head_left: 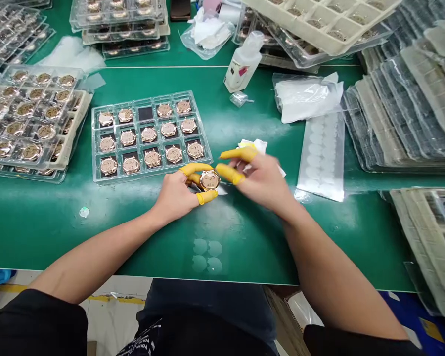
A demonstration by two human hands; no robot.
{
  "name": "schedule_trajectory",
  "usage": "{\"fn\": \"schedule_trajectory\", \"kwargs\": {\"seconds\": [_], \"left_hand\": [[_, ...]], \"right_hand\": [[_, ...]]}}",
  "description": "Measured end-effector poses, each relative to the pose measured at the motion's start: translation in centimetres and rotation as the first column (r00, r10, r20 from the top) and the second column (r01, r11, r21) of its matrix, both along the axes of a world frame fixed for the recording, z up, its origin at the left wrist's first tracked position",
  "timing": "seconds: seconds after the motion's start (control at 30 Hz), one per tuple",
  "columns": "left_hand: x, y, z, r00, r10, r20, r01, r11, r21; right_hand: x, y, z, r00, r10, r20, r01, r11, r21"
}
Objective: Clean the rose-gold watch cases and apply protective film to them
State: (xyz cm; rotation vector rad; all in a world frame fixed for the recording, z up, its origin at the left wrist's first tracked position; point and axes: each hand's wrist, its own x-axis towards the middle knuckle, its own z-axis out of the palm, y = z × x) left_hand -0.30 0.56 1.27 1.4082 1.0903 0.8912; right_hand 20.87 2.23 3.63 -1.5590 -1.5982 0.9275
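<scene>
My left hand (pixel 180 192) is closed around a rose-gold watch case (pixel 209 180), pinched between fingers in yellow finger cots. My right hand (pixel 257 175), also wearing yellow cots, hovers just right of the case; its thumb tip almost touches the case and its fingers are blurred by motion. A small white cloth or paper (pixel 257 147) lies behind the right hand; I cannot tell whether the hand holds it. Just beyond the hands sits a clear plastic tray (pixel 96 148) with several watch cases in its cells and one cell bare.
Stacked trays of watch cases (pixel 29 118) stand at the left and back. A white bottle (pixel 243 64), plastic bags (pixel 306 96) and a sticker sheet (pixel 321 153) lie at centre right. Empty tray stacks (pixel 404 109) fill the right. Round clear stickers (pixel 206 254) lie near the table edge.
</scene>
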Motion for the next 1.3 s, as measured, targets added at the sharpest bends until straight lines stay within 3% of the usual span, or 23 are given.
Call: {"fn": "schedule_trajectory", "kwargs": {"seconds": [0.03,0.1,0.13,0.2,0.3,0.43,0.5,0.63,0.73,0.8,0.93,1.0,1.07,1.13,1.17,1.23,1.3], "left_hand": [[0.0,0.0,-0.1,1.000,0.008,-0.002,-0.008,1.000,-0.008],[0.0,0.1,-0.2,1.000,0.017,-0.026,-0.017,1.000,-0.014],[0.0,0.1,-0.2,0.999,0.016,-0.041,-0.017,1.000,-0.013],[0.0,0.1,-0.2,0.998,0.015,-0.059,-0.016,1.000,-0.002],[0.0,0.2,0.0,0.998,0.008,-0.068,-0.007,1.000,0.015],[0.0,0.2,0.1,0.998,0.003,-0.069,-0.001,1.000,0.030],[0.0,0.2,0.1,0.997,0.004,-0.076,-0.001,0.999,0.036],[-0.1,0.1,0.0,0.996,0.006,-0.089,-0.002,0.999,0.041],[-0.1,0.2,0.0,0.997,0.006,-0.083,-0.004,1.000,0.023],[-0.2,0.2,0.1,0.996,0.010,-0.086,-0.009,1.000,0.012],[-0.2,0.2,0.3,0.995,0.005,-0.098,-0.004,1.000,0.010],[-0.2,0.2,0.3,0.995,0.003,-0.097,-0.002,1.000,0.011],[-0.2,0.2,0.3,0.996,0.003,-0.092,-0.003,1.000,0.007],[-0.2,0.2,0.1,0.997,0.000,-0.078,0.000,1.000,0.003],[-0.2,0.2,0.0,0.997,-0.002,-0.071,0.003,1.000,0.004],[-0.2,0.2,-0.1,0.997,-0.004,-0.073,0.005,1.000,0.010],[-0.2,0.2,-0.2,0.997,-0.002,-0.083,0.003,1.000,0.018]], "right_hand": [[0.9,0.6,-0.3,0.972,-0.146,0.186,0.126,0.985,0.115],[2.6,1.9,-0.9,0.812,-0.376,0.447,0.318,0.926,0.202],[3.3,2.5,-1.3,0.752,-0.398,0.526,0.367,0.915,0.167],[4.1,3.2,-1.7,0.736,-0.340,0.585,0.376,0.925,0.064],[4.2,3.1,-1.9,0.803,-0.290,0.520,0.331,0.943,0.014],[3.4,2.4,-1.5,0.745,-0.307,0.592,0.336,0.940,0.064],[3.3,2.5,-1.4,0.774,-0.291,0.562,0.323,0.945,0.044],[4.6,3.4,-1.6,0.939,-0.297,0.173,0.314,0.946,-0.083],[6.0,4.1,-1.5,0.938,-0.332,-0.099,0.319,0.939,-0.124],[6.8,4.4,-1.3,0.919,-0.378,-0.107,0.373,0.925,-0.064],[7.6,3.9,-0.8,0.849,-0.524,0.059,0.515,0.849,0.120],[7.5,3.3,-0.8,0.875,-0.422,0.238,0.375,0.901,0.218],[7.3,2.9,-1.1,0.897,-0.154,0.415,0.042,0.963,0.266],[7.0,2.7,-1.9,0.854,0.093,0.511,-0.262,0.927,0.268],[6.9,2.8,-2.3,0.828,0.148,0.541,-0.340,0.900,0.273],[6.9,3.1,-3.1,0.796,0.148,0.588,-0.371,0.885,0.280],[6.9,3.3,-3.4,0.809,0.093,0.580,-0.322,0.896,0.305]]}}
